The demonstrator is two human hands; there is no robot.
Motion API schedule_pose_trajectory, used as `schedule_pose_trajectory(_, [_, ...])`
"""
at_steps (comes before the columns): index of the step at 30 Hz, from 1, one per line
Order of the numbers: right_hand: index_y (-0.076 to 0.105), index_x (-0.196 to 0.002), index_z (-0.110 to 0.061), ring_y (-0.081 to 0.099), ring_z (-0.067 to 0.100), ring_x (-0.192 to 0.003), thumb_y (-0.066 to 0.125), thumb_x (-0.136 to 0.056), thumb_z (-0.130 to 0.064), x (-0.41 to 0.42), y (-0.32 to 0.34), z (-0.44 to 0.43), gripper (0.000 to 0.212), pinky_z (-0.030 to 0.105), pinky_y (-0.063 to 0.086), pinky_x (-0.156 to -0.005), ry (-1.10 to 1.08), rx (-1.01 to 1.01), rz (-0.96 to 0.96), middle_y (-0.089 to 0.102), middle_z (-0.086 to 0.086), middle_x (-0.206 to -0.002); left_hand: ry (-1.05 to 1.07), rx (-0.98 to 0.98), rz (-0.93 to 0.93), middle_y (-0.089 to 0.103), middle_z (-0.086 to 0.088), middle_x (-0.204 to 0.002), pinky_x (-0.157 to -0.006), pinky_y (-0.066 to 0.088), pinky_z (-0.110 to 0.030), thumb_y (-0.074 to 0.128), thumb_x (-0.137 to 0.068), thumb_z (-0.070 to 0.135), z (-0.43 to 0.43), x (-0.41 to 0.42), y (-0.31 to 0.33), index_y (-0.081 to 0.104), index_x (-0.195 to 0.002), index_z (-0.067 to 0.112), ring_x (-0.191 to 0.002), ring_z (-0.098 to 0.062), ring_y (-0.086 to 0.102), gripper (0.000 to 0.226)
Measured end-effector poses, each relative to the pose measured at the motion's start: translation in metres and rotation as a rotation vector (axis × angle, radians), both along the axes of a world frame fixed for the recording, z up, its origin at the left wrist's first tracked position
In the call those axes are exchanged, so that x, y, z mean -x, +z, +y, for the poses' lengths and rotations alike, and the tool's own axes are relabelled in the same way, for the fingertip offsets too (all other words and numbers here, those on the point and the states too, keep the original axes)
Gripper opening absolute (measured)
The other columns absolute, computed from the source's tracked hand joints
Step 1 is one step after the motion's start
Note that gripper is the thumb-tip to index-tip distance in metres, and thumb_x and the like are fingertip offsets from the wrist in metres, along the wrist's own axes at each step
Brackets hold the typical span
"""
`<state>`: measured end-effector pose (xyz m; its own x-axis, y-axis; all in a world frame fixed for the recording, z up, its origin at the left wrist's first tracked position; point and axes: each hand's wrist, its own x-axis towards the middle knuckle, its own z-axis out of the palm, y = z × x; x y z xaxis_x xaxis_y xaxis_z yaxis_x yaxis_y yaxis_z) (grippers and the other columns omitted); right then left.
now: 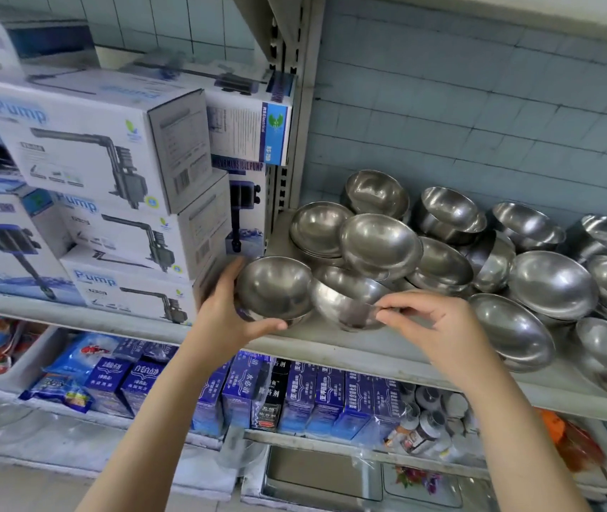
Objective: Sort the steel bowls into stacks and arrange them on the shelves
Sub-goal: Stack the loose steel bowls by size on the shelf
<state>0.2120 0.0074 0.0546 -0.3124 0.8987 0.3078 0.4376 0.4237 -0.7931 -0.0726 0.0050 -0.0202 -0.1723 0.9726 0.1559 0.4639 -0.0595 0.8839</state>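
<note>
Left hand [224,319] cups leftmost bowl [274,290]; right hand [435,327] pinches rim of neighbouring bowl [342,297]. Steel: likely light, rigid, slippery, so hold by rim.

A shop: goods stand in multiples on metal shelving [368,351]. Left of the slotted upright [304,86] are stacked boxes [84,142] printed "Pump"; right of it, many steel bowls [549,286]; below it, rows of blue cartons [328,397].
</note>
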Motion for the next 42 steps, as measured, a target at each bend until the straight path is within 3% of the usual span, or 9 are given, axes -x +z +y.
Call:
schedule_pose_trajectory(3, [0.077, -0.088, -0.031, 0.069, 0.0, -0.092, 0.075, -0.082, -0.012, 0.006, -0.001, 0.005, 0.02, 0.01, 0.047, -0.087, 0.008, -0.009, 0.04, 0.075, -0.02, -0.089, -0.016, 0.01, 0.016, 0.047, 0.008, -0.137, -0.108, 0.04, -0.035, 0.082, -0.04, 0.062, 0.0, 0.002, 0.002, 0.028, -0.146, 0.029, -0.128, -0.016, 0.048, 0.123])
schedule_pose_trajectory(11, [0.075, -0.087, -0.038, 0.064, 0.007, -0.103, 0.077, -0.082, -0.018, 0.026, -0.017, 0.026, 0.021, 0.014, 0.045, -0.092, 0.058, -0.119, -0.045, 0.073, -0.02, -0.093, -0.093, 0.026, -0.007, 0.046, 0.01, -0.143, -0.111, 0.038, -0.039, 0.083, -0.039, 0.069, 0.001, -0.005, -0.001, 0.022, -0.148, 0.033, -0.132, -0.012, 0.045, 0.13])
schedule_pose_trajectory(15, [0.079, -0.089, -0.031, 0.06, -0.001, -0.107, 0.078, -0.082, -0.016, 0.036, -0.03, 0.036, 0.017, 0.01, 0.041, -0.094, 0.126, -0.126, -0.142, 0.072, -0.022, -0.089, -0.115, -0.021, -0.014, 0.042, 0.027, -0.133, -0.097, 0.027, 0.001, 0.086, -0.045, 0.052, 0.005, -0.017, 0.003, 0.021, -0.148, 0.029, -0.122, 0.013, 0.038, 0.124])
schedule_pose_trajectory(18, [0.08, -0.092, -0.027, 0.059, -0.002, -0.111, 0.077, -0.084, -0.018, 0.038, -0.039, 0.041, 0.013, 0.018, 0.044, -0.098, 0.143, -0.178, -0.21, 0.074, -0.018, -0.093, -0.148, -0.059, -0.011, 0.033, 0.041, -0.123, -0.086, 0.025, 0.008, 0.085, -0.049, 0.05, 0.006, -0.023, 0.003, 0.015, -0.136, 0.047, -0.109, 0.034, 0.033, 0.112])
schedule_pose_trajectory(24, [0.073, -0.115, -0.026, 0.054, -0.005, -0.121, 0.079, -0.081, -0.023, 0.035, -0.034, 0.034, 0.034, 0.011, 0.038, -0.103, 0.116, -0.158, -0.139, 0.067, -0.022, -0.117, -0.154, -0.039, -0.034, 0.032, 0.041, -0.127, -0.088, 0.024, 0.008, 0.086, -0.056, 0.046, 0.007, -0.023, -0.002, 0.013, -0.14, 0.047, -0.113, 0.034, 0.029, 0.112])
schedule_pose_trajectory(30, [0.065, -0.127, -0.016, 0.05, 0.011, -0.111, 0.065, -0.086, -0.04, 0.009, -0.042, 0.031, 0.047, 0.025, 0.04, -0.101, -0.301, -0.448, -0.161, 0.056, -0.012, -0.12, -0.15, -0.012, -0.065, 0.039, 0.039, -0.126, -0.086, 0.031, 0.005, 0.083, -0.061, 0.049, 0.009, -0.024, -0.006, 0.02, -0.145, 0.039, -0.112, 0.028, 0.038, 0.106])
schedule_pose_trajectory(33, [0.072, -0.114, -0.012, 0.053, 0.018, -0.101, 0.066, -0.087, -0.034, -0.001, -0.047, 0.046, 0.036, 0.016, 0.037, -0.098, -0.32, -0.499, -0.269, 0.064, -0.004, -0.11, -0.153, 0.0, -0.058, 0.044, 0.036, -0.124, -0.087, 0.035, 0.0, 0.082, -0.057, 0.055, 0.009, -0.024, -0.002, 0.023, -0.139, 0.047, -0.114, 0.021, 0.044, 0.101])
schedule_pose_trajectory(36, [0.077, -0.095, -0.008, 0.06, 0.029, -0.089, 0.077, -0.083, -0.013, -0.002, -0.044, 0.055, 0.013, 0.032, 0.047, -0.084, -0.367, -0.534, -0.271, 0.07, 0.002, -0.099, -0.143, 0.006, -0.035, 0.048, 0.036, -0.121, -0.089, 0.038, -0.006, 0.083, -0.055, 0.056, 0.008, -0.024, 0.001, 0.023, -0.13, 0.059, -0.114, 0.015, 0.048, 0.097])
schedule_pose_trajectory(42, [0.077, -0.097, -0.007, 0.062, 0.027, -0.092, 0.075, -0.086, -0.013, 0.007, -0.023, 0.043, 0.013, 0.022, 0.045, -0.087, -0.314, -0.557, -0.133, 0.068, -0.002, -0.098, -0.14, 0.003, -0.003, 0.051, 0.035, -0.117, -0.086, 0.04, -0.008, 0.082, -0.052, 0.061, 0.01, -0.029, 0.002, 0.029, -0.132, 0.052, -0.11, 0.011, 0.052, 0.096])
